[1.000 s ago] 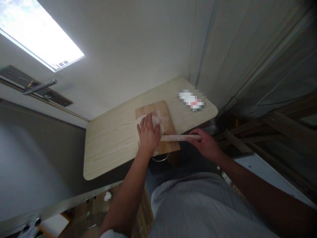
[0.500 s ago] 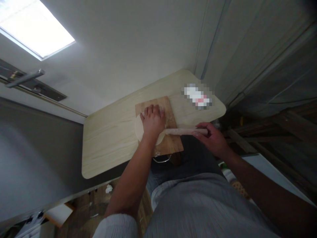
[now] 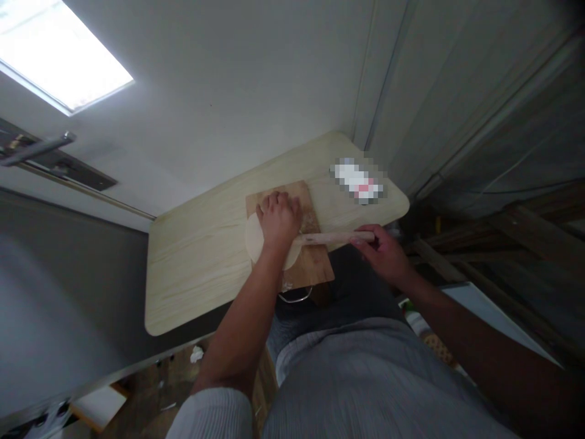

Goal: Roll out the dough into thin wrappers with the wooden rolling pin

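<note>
A flat round of pale dough (image 3: pixel 254 241) lies on a wooden cutting board (image 3: pixel 317 268), partly covered by my left hand and forearm. My left hand (image 3: pixel 280 221) rests palm down over the dough's upper part, fingers slightly apart and holding nothing that shows. Closed around one end of a wooden rolling pin (image 3: pixel 326 238) is my right hand (image 3: pixel 384 251), off the board's right side. The pin's other end reaches the dough's right edge, close to my left wrist. Loose flour marks the board's right part and its near edge, where a metal handle (image 3: pixel 296 299) sticks out.
The board sits on a pale wood-grain table (image 3: pixel 196 262) with rounded corners. A blurred white and red item (image 3: pixel 357 181) lies at the table's right end. Behind the table is a white door with a lever handle (image 3: pixel 39 149). Crumpled white paper (image 3: pixel 196 354) lies on the floor.
The whole view has shifted slightly. My right hand and the rolling pin have moved a little inward toward the dough. My left hand keeps about the same place on the dough.
</note>
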`<state>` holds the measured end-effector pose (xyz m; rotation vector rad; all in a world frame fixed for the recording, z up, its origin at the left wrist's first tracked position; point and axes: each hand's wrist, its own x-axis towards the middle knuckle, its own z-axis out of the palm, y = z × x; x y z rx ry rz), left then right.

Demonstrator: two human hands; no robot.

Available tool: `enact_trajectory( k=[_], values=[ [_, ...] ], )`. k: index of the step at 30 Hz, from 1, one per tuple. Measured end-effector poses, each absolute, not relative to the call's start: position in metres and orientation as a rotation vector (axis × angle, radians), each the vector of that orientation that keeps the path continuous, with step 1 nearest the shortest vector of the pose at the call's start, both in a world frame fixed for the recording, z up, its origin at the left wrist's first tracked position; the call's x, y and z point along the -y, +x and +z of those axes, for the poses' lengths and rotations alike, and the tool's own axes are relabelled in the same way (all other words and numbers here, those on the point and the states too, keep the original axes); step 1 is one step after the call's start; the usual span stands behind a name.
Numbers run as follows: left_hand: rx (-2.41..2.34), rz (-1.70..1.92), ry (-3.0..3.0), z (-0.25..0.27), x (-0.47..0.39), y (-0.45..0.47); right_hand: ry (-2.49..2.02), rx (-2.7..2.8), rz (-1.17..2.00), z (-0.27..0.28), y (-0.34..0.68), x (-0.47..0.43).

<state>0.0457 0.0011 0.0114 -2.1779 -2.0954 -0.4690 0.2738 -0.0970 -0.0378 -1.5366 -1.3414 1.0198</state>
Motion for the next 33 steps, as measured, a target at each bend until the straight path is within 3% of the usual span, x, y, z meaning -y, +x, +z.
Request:
enact_trajectory(
  k=[19, 33],
  values=[
    [2.031, -0.857, -2.216, -0.004, 0.048, 0.022, -1.45, 1.523, 0.968, -0.051, 0.282, 0.11],
    [2.101, -0.544, -2.175, 0.003, 0.029, 0.023, -1.495, 1.594, 1.017, -0.038, 0.274, 0.096]
  ],
)
